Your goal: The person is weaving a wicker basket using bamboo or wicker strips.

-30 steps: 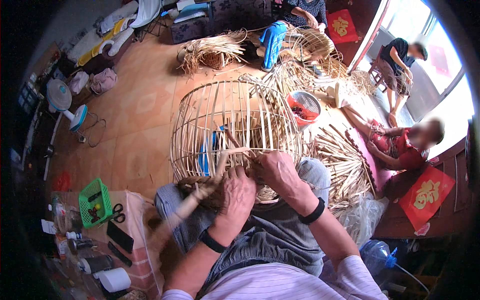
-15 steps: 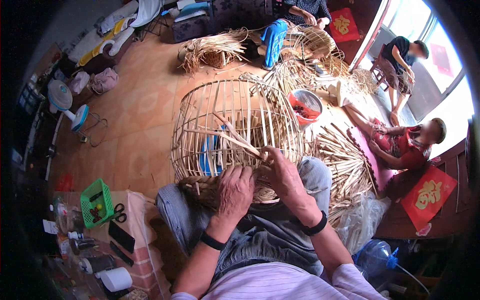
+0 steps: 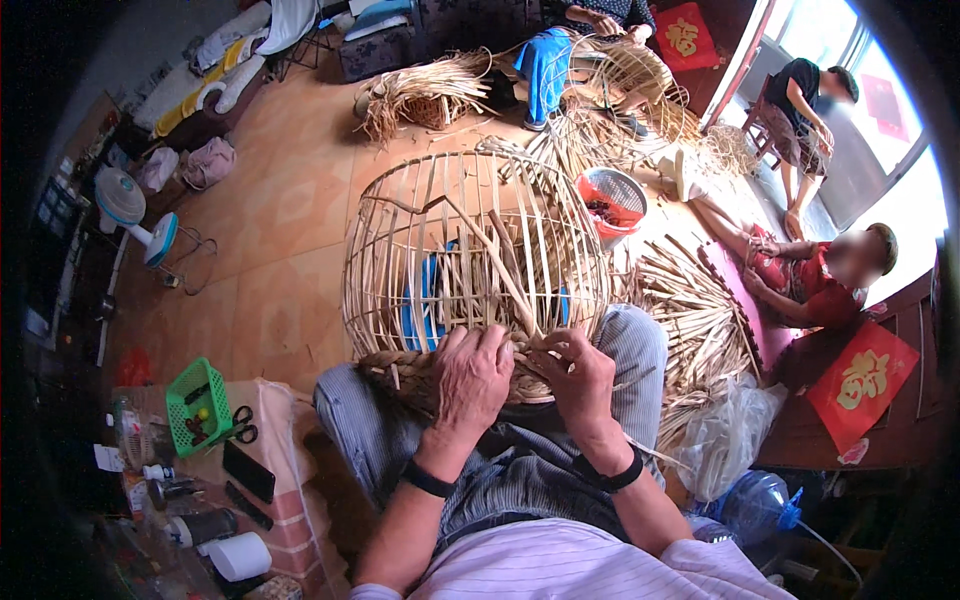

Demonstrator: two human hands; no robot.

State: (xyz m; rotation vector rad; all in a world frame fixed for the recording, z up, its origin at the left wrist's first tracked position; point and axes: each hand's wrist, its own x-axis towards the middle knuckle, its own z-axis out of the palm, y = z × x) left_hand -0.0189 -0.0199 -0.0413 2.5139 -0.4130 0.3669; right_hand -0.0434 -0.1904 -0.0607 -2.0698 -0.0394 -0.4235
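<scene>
An openwork basket point(image 3: 538, 240) of thin pale ribs and hoops lies across my lap, its near edge wrapped by a thick braided band of plant strips point(image 3: 405, 378). My left hand point(image 3: 468, 378) is closed over this band, with the fingers curled at its upper edge. Just to its right, my right hand point(image 3: 578, 375) pinches a flat plant strip at the band. One long bent strip point(image 3: 490, 252) rises from between my hands and lies over the ribs. Inside the basket, loose strips and something blue point(image 3: 428, 300) show; the fingertips partly hide the braid.
To the left, a cloth-covered table point(image 3: 285, 450) bears a green basket point(image 3: 195, 400), scissors point(image 3: 240, 424) and a phone point(image 3: 248, 470). Cut strips point(image 3: 690, 310) fan out on the right, beside a red bucket point(image 3: 615, 210). Three people sit farther off, one handling another basket point(image 3: 640, 75).
My right hand has come down to the braided band and turned. The long strip, earlier pointing left, now stands up over the ribs. My left hand stays almost in place.
</scene>
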